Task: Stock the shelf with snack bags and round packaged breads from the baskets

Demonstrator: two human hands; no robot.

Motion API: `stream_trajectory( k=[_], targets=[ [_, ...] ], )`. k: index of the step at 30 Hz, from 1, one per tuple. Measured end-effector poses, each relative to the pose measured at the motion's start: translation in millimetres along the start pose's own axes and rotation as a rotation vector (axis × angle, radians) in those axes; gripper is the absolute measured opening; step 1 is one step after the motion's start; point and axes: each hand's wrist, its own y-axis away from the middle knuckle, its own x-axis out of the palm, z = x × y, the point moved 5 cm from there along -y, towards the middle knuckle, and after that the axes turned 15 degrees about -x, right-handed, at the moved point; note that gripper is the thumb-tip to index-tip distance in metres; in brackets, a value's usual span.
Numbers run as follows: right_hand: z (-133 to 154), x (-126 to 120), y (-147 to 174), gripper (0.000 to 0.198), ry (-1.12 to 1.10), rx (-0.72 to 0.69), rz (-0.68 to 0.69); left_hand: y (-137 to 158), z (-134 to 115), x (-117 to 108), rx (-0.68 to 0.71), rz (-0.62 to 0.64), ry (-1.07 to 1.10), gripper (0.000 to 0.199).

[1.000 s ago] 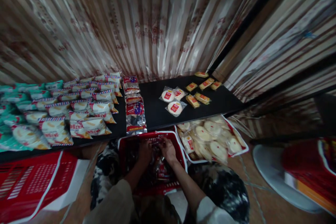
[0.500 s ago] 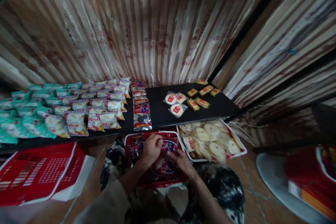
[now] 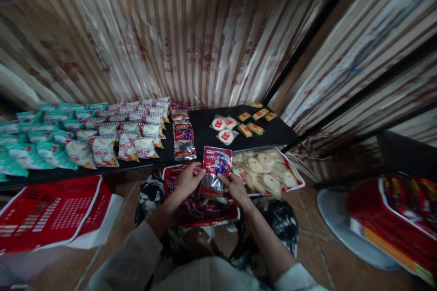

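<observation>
A red snack packet (image 3: 215, 166) with a blue figure and a clear lower half is upright between my two hands, above a red basket (image 3: 232, 216). My right hand (image 3: 236, 188) grips it at the right edge, thumb across the front. Fingers curled, my left hand (image 3: 190, 179) pinches its left edge. More dark red packets (image 3: 201, 211) lie in the basket between my knees. On the black shelf just beyond, similar red packets (image 3: 184, 140) lie in a column.
Left of that column, white snack bags (image 3: 104, 150) and green bags (image 3: 54, 153) stand in rows on the shelf (image 3: 205, 120). Round white crackers (image 3: 226, 136) and small yellow packs (image 3: 255, 128) lie to the right. A basket of wrapped crackers (image 3: 269, 173) and red baskets (image 3: 58, 213) flank me.
A red packet has come up out of the basket and now faces me between both hands. My view has shifted slightly to the right.
</observation>
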Motion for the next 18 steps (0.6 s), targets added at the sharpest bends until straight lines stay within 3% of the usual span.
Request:
stream_trajectory(
  k=[3, 6, 10, 18],
  targets=[
    [4, 4, 0, 0.044, -0.031, 0.002, -0.061, 8, 14, 14, -0.007, 0.175, 0.009, 0.023],
    [7, 10, 1, 0.043, -0.058, 0.014, -0.077, 11, 29, 24, -0.066, 0.237, 0.097, 0.017],
    [14, 20, 4, 0.045, -0.133, 0.028, -0.025, 7, 36, 26, -0.094, 0.205, 0.221, 0.012],
    [25, 36, 6, 0.042, -0.187, 0.009, 0.095, -6, 23, 6, -0.104, 0.065, 0.284, 0.017]
  ],
)
